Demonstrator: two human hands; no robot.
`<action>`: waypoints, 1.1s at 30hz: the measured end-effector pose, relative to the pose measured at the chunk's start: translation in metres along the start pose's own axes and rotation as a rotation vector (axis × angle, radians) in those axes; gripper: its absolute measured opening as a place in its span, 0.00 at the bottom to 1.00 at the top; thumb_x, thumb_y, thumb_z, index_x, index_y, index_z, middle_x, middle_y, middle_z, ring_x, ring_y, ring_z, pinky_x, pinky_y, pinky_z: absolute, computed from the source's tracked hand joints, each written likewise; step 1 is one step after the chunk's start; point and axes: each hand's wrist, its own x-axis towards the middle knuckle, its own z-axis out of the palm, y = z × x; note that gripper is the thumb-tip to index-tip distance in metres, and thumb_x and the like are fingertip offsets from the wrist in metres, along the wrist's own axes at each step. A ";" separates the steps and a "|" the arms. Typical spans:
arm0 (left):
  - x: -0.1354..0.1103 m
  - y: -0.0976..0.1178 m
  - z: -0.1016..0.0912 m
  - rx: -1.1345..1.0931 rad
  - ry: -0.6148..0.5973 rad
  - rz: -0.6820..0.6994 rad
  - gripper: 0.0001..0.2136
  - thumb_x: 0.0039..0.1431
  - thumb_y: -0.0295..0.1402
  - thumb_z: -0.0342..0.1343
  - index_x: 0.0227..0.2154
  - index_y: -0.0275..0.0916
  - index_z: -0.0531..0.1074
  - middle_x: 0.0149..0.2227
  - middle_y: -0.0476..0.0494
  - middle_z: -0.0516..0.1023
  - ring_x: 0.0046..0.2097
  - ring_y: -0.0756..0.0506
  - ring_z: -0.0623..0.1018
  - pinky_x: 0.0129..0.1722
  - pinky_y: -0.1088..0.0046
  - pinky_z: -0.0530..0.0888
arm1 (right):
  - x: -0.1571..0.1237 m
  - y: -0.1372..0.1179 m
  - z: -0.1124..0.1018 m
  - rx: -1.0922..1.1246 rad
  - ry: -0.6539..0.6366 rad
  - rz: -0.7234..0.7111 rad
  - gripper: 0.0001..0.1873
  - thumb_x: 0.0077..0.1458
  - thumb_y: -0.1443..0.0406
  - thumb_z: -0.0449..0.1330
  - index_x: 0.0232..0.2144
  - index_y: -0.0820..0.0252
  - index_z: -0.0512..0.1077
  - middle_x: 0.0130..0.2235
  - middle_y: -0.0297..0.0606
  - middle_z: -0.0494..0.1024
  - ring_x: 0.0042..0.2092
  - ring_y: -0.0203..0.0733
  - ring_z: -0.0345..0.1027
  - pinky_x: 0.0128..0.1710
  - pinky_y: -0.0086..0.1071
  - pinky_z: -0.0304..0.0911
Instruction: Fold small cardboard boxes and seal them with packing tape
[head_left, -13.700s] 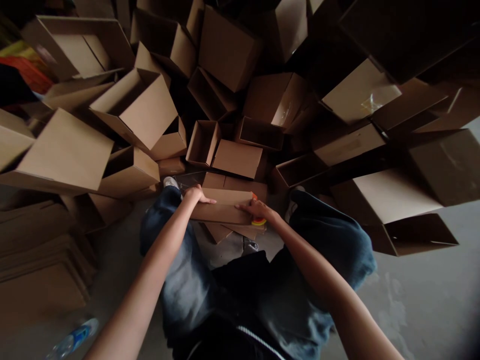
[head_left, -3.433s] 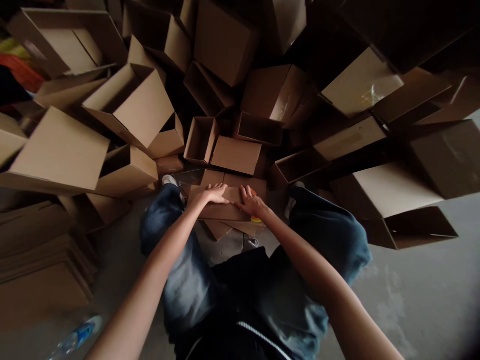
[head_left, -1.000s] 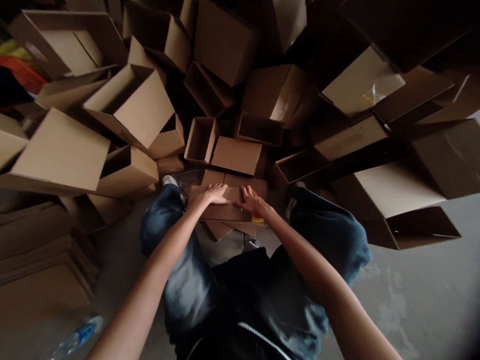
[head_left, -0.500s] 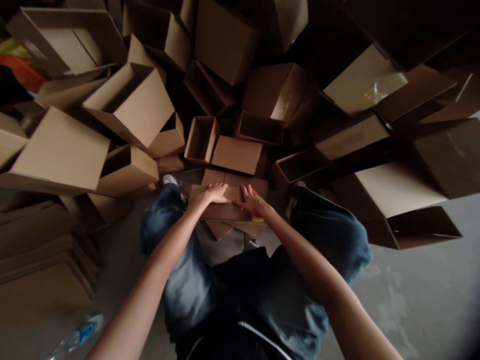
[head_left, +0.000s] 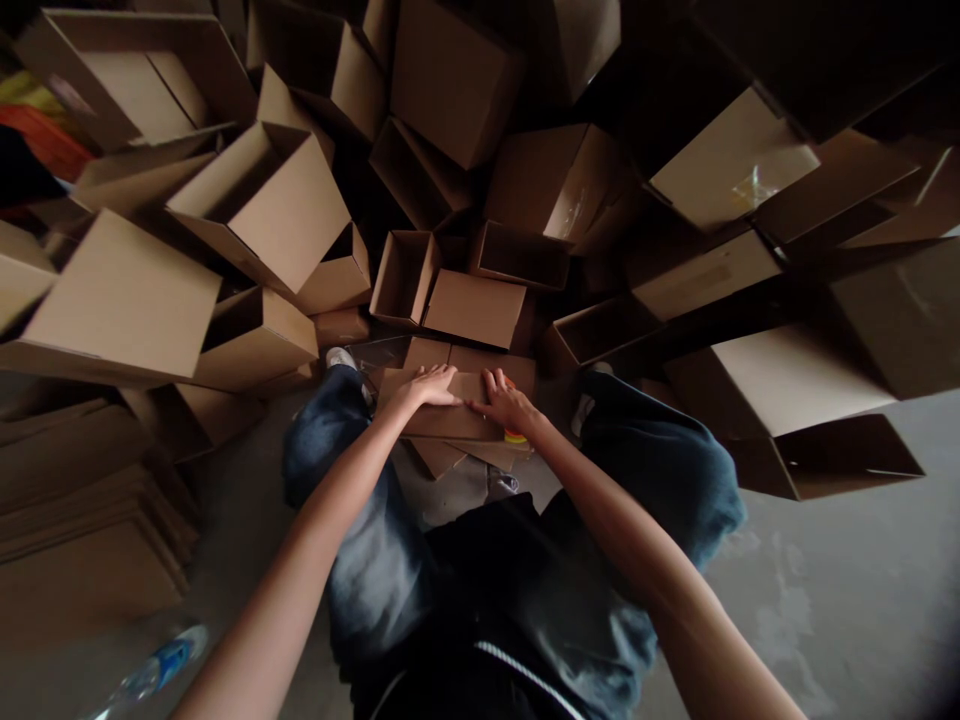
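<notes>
Between my legs lies a piece of brown cardboard (head_left: 450,421), with more flat cardboard pieces (head_left: 437,457) sticking out beneath it. My left hand (head_left: 433,384) rests on its top, fingers stretched out and pointing right. Palm down on the same piece, my right hand (head_left: 504,400) has its fingers spread, and the two thumbs nearly meet. An orange and yellow object (head_left: 514,437) shows beside and below my right hand; most of it is hidden, so its kind is unclear.
Open cardboard boxes (head_left: 259,215) are heaped ahead and on both sides, a small one (head_left: 476,305) just beyond my hands. Flattened cardboard (head_left: 82,575) is stacked at the left. A plastic bottle (head_left: 161,665) lies on the grey floor (head_left: 825,600) at lower left.
</notes>
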 end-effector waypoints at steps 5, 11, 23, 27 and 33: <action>0.003 -0.002 0.002 -0.019 0.008 0.013 0.37 0.59 0.49 0.58 0.67 0.40 0.53 0.71 0.29 0.53 0.71 0.34 0.56 0.68 0.49 0.52 | 0.000 0.000 0.000 -0.002 -0.003 -0.008 0.40 0.68 0.46 0.45 0.69 0.68 0.49 0.67 0.61 0.57 0.58 0.56 0.68 0.52 0.40 0.63; 0.003 -0.002 0.002 -0.015 0.010 0.012 0.38 0.58 0.50 0.57 0.67 0.41 0.52 0.71 0.29 0.54 0.71 0.33 0.57 0.68 0.47 0.52 | 0.000 0.000 0.001 -0.012 0.008 -0.007 0.41 0.68 0.44 0.45 0.69 0.68 0.50 0.66 0.62 0.57 0.58 0.56 0.68 0.51 0.38 0.63; 0.000 0.000 -0.001 0.007 0.006 0.008 0.36 0.59 0.48 0.57 0.67 0.41 0.53 0.71 0.29 0.55 0.71 0.34 0.58 0.68 0.48 0.54 | 0.000 -0.001 0.000 -0.019 -0.003 -0.005 0.40 0.68 0.45 0.45 0.69 0.69 0.49 0.66 0.62 0.57 0.57 0.56 0.69 0.51 0.39 0.63; 0.001 -0.001 0.000 0.004 0.010 0.013 0.36 0.59 0.47 0.58 0.66 0.41 0.54 0.71 0.29 0.55 0.71 0.34 0.58 0.67 0.48 0.54 | -0.001 -0.001 -0.001 -0.032 0.004 -0.004 0.40 0.68 0.46 0.45 0.69 0.69 0.50 0.67 0.61 0.57 0.57 0.56 0.68 0.51 0.38 0.63; 0.002 -0.002 0.001 -0.007 0.019 0.023 0.37 0.58 0.52 0.57 0.66 0.43 0.54 0.70 0.31 0.56 0.70 0.33 0.58 0.67 0.47 0.54 | -0.001 0.000 0.001 -0.019 0.003 -0.006 0.40 0.68 0.45 0.44 0.69 0.67 0.49 0.66 0.61 0.57 0.57 0.55 0.69 0.51 0.39 0.63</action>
